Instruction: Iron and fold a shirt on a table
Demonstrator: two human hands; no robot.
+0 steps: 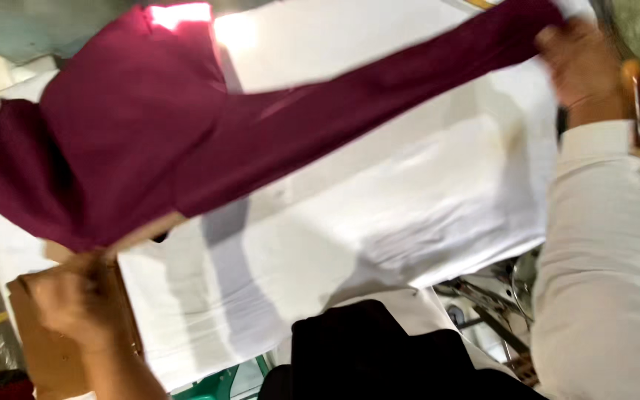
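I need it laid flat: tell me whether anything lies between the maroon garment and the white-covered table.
Nothing visible does. The maroon garment hangs stretched between the left hand and right hand, above the white-covered table.

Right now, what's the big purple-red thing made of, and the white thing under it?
The maroon garment looks like soft matte fabric, perhaps knit; it drapes and folds between the left hand and right hand. The white cover seems to be thin cloth, showing wrinkles.

Maroon garment (150,133) motion-blurred; top edge cut off.
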